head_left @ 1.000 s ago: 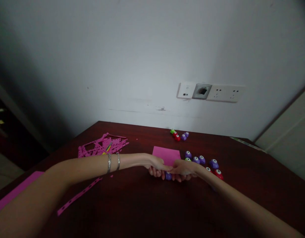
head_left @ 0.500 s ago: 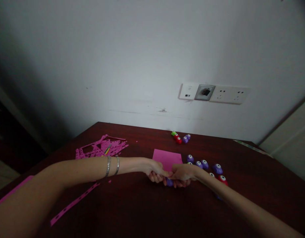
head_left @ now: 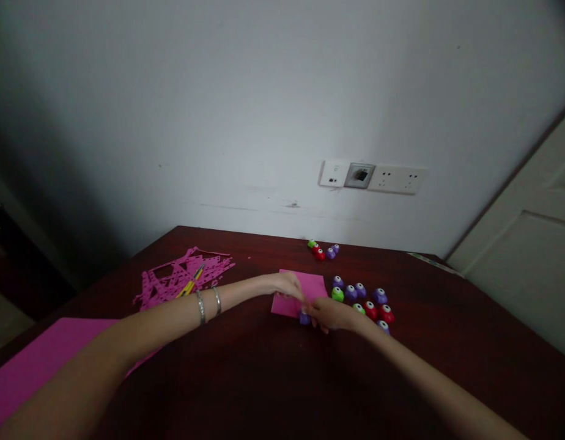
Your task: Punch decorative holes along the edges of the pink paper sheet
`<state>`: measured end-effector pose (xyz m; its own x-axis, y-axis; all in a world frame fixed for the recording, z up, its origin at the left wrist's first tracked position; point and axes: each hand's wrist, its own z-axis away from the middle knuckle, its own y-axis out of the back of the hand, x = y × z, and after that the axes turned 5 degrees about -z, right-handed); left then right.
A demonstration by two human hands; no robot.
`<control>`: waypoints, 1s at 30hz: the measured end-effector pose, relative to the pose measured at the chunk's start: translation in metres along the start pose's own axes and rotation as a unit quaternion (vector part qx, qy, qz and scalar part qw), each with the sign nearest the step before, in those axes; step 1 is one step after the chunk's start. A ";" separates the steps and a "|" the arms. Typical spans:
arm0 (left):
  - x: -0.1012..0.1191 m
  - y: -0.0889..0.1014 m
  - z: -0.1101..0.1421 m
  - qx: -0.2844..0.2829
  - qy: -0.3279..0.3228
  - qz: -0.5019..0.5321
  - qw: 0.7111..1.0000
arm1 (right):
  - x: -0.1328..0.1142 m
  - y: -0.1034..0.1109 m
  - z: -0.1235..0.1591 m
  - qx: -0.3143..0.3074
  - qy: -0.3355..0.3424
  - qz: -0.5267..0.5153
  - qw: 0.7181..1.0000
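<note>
My right hand (head_left: pixel 329 313) is closed round a small purple craft punch (head_left: pixel 305 318) at the front edge of a pink paper square (head_left: pixel 312 284). Over that square, my left hand (head_left: pixel 288 284) has its fingers pinched together, with the tips meeting the right hand's fingers. What lies in this pinch, if anything, is too small to make out. Just right of the paper stand several more punches with white round tops: a green punch (head_left: pixel 337 294), a red punch (head_left: pixel 386 314) and a purple punch (head_left: pixel 380 296) among them.
Pink paper strips full of holes (head_left: pixel 172 278) lie in a heap at the left, with a yellow cutter (head_left: pixel 189 285) on them. A larger pink sheet (head_left: pixel 48 348) is at the near left. Several punches (head_left: pixel 320 254) sit near the wall, below the sockets (head_left: pixel 399 179).
My hands have gone from gripping the purple punch together to the right holding it, while the left has moved up over the pink square. The view has shifted a little to the right.
</note>
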<state>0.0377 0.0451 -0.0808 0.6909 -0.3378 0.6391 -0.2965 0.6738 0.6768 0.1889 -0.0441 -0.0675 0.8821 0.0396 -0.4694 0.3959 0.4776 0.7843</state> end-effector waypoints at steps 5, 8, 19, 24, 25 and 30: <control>-0.018 0.007 -0.011 0.199 -0.101 -0.041 0.974 | -0.009 -0.009 0.018 0.134 0.014 0.058 0.989; -0.034 -0.001 -0.017 0.248 -0.115 -0.076 0.959 | -0.012 -0.011 0.023 0.180 0.017 0.062 0.982; -0.053 -0.020 -0.025 0.338 -0.133 -0.097 0.927 | -0.003 -0.028 0.022 0.233 -0.023 0.036 0.972; -0.051 -0.022 -0.025 0.343 -0.119 -0.121 0.924 | -0.010 -0.040 0.024 0.241 -0.035 0.093 0.965; -0.051 -0.022 -0.024 0.344 -0.116 -0.125 0.923 | -0.010 -0.041 0.024 0.240 -0.036 0.098 0.965; -0.049 -0.022 -0.023 0.348 -0.109 -0.148 0.919 | -0.009 -0.041 0.023 0.229 -0.040 0.094 0.968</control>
<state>0.0252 0.0616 -0.1356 0.6831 -0.6141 0.3953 -0.5190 -0.0273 0.8543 0.1701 -0.0840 -0.0862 0.9592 0.0118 -0.2823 0.2819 0.0282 0.9590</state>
